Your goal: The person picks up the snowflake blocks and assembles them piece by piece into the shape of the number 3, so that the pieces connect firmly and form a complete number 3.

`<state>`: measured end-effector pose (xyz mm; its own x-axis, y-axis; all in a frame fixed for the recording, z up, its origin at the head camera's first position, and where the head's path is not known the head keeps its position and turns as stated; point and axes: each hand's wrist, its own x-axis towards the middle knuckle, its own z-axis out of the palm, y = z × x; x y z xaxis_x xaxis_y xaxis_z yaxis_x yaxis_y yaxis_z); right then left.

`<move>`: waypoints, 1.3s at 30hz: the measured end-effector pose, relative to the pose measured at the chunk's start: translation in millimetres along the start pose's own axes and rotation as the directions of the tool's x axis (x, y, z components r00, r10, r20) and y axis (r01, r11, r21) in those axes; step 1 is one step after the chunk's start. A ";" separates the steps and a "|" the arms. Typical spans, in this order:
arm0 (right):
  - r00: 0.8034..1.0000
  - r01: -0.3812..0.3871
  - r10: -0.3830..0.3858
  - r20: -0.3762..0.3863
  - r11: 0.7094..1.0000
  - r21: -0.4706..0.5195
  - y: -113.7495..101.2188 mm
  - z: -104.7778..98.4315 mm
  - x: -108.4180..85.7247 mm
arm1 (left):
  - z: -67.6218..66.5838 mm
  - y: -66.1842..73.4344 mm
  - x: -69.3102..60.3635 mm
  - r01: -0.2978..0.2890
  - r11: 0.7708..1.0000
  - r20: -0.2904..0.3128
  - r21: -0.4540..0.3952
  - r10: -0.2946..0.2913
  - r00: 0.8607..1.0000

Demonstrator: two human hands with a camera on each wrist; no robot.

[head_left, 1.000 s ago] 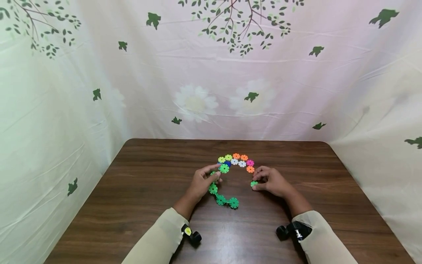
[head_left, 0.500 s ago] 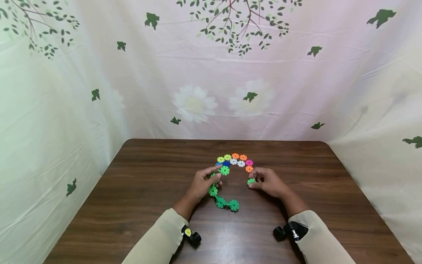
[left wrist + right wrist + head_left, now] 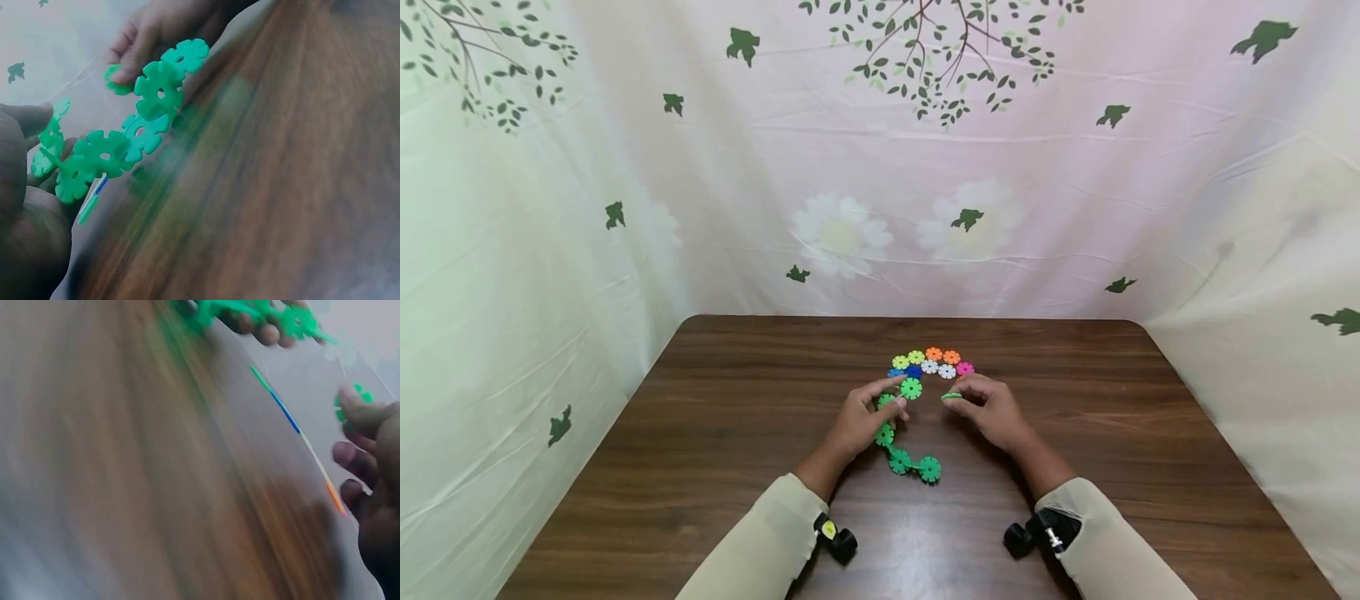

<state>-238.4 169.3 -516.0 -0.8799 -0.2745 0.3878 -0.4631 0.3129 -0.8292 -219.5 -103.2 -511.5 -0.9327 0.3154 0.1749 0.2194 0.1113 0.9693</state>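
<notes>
My left hand point(image 3: 859, 421) pinches a curved chain of green flower-shaped interlocking discs point(image 3: 899, 461) between thumb and fingers. The chain hangs above the table in an arc, its discs slotted together at angles, as the left wrist view shows. One end disc point(image 3: 911, 388) sticks out past the left fingertips. Between thumb and fingertips, my right hand point(image 3: 996, 412) holds a single green disc point(image 3: 356, 403), seen nearly edge-on in the head view. A small gap separates this disc from the chain's upper end. The right hand partly hides the loose discs behind it.
Flat on the wooden table point(image 3: 737, 467) beyond the hands lie loose discs: yellow point(image 3: 916, 357), orange point(image 3: 933, 353), white point(image 3: 929, 367), blue point(image 3: 913, 372) and pink point(image 3: 965, 368). A patterned cloth point(image 3: 880, 167) hangs behind the table and along its sides.
My right hand has moved left toward the chain, and its green disc has turned from face-on to nearly edge-on. The left hand holds almost still; the chain has dipped slightly.
</notes>
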 end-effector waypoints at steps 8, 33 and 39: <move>0.983 0.127 -0.117 -0.141 0.990 0.064 -3.4 26.1 0.3 | 1.4 -2.0 0.5 -0.048 0.998 -0.003 0.039 0.048 0.999; 0.991 0.134 -0.131 -0.041 0.986 0.102 -9.4 38.4 -2.6 | 7.7 -5.1 -0.4 -0.106 0.972 -0.082 0.212 0.126 0.989; 0.980 0.196 -0.194 -0.032 0.978 0.074 -11.9 38.3 -2.5 | 7.3 -3.5 -0.5 -0.147 0.964 -0.055 0.221 0.163 0.985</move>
<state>-226.6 131.4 -522.5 -0.7763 -0.3010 0.5539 -0.6174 0.1852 -0.7646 -217.7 -96.9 -516.2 -0.8988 0.2771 0.3395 0.4118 0.2689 0.8707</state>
